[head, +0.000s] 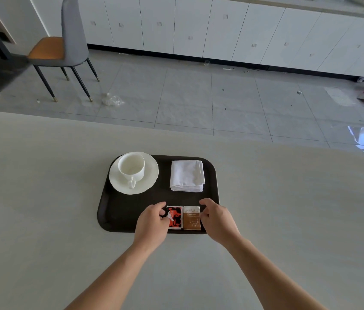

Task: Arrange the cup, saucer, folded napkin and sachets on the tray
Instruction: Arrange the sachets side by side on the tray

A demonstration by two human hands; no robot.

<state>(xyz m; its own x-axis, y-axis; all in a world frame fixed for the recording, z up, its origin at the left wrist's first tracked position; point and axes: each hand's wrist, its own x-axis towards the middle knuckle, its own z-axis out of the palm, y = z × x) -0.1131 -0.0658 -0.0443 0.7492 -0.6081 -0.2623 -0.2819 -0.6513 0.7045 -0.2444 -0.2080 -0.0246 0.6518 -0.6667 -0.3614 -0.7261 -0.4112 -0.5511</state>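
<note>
Nearly everything is already in place on the dark brown tray [118,211], which lies on the pale table [42,198] near its middle. The white cup [131,167] stands upright on the saucer [149,175] in the tray's far left corner, its handle turned toward the near side. The saucer's far left edge seems to ride over the tray's rim. The folded white napkin [187,175] lies flat in the far right part, well apart from the saucer.

What is in hand is the sachets. The red sachet [175,217] and the brown sachet [191,218] lie side by side and touching, flat on the tray close to its near rim, right of centre and below the napkin. The left hand [152,222] has its curled fingers and thumb closed on the left edge of the red sachet. The right hand [217,220] does the same on the right edge of the brown one, so the pair sits between the two hands.

Judging from this, all four kinds of thing are on the tray and only the last squaring of the sachets is left — then letting go. The saucer might also want a nudge inward.
</note>
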